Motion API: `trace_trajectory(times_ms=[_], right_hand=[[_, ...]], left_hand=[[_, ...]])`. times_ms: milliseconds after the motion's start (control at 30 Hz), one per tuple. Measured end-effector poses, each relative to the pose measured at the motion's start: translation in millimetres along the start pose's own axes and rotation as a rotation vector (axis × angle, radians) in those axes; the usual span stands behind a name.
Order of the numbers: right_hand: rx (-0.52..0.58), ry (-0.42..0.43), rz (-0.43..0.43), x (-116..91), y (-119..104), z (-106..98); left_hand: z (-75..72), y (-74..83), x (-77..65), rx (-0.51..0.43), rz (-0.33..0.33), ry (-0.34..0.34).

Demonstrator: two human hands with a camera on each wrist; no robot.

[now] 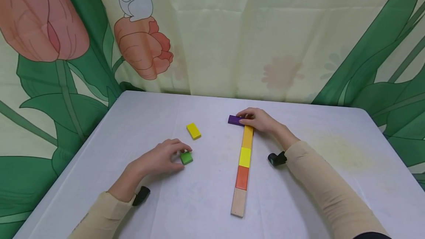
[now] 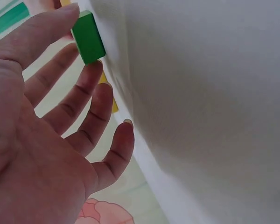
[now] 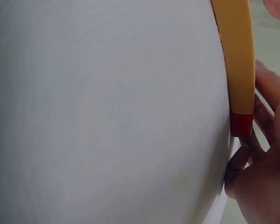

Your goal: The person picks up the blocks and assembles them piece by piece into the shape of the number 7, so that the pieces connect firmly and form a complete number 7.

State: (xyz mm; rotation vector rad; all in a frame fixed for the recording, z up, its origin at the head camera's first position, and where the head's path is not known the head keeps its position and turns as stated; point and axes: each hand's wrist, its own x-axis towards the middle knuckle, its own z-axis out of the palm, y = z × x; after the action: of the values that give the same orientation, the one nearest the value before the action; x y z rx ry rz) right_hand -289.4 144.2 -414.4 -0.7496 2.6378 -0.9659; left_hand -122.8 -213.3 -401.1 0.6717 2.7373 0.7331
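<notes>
My left hand [image 1: 159, 158] pinches a small green block [image 1: 186, 158] low over the white tabletop, thumb and fingertips on opposite sides. In the left wrist view the green block [image 2: 88, 37] sits between thumb and fingertips, the other fingers spread. At the far end of a row of blocks, my right hand [image 1: 259, 120] grips the right end of a purple block [image 1: 234, 120], which lies crosswise to the row. Nearest that hand in the row is an orange block [image 1: 247, 137]. A dark red block [image 3: 241, 125] shows beside its fingers in the right wrist view, mostly hidden from the head.
Nearer along the row come a yellow block [image 1: 245, 157], a red block [image 1: 242, 177] and a plain wood block [image 1: 238, 202]. A loose yellow block [image 1: 193, 131] lies beyond my left hand. Behind the table [image 1: 299, 202] hangs a printed curtain [image 1: 216, 47].
</notes>
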Motion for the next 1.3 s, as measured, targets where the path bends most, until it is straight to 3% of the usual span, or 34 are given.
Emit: trace_trajectory(times_ms=[433, 833, 1100, 1300], right_hand=[[0.006, -0.003, 0.008, 1.7, 0.1, 0.2], [0.024, 0.000, 0.012, 2.8, 1.2, 1.2], [0.032, -0.005, 0.020, 1.5, 1.1, 0.8], [0.039, -0.004, 0.037, -0.4, 1.1, 0.1]], left_hand=[[-9.0, -8.4, 22.6, -0.019, -0.014, 0.051], [-17.5, -12.1, 51.0, 0.045, -0.068, 0.056], [-22.1, -8.3, 65.5, 0.076, -0.054, 0.037], [-18.5, -1.2, 85.9, 0.136, -0.076, 0.005]])
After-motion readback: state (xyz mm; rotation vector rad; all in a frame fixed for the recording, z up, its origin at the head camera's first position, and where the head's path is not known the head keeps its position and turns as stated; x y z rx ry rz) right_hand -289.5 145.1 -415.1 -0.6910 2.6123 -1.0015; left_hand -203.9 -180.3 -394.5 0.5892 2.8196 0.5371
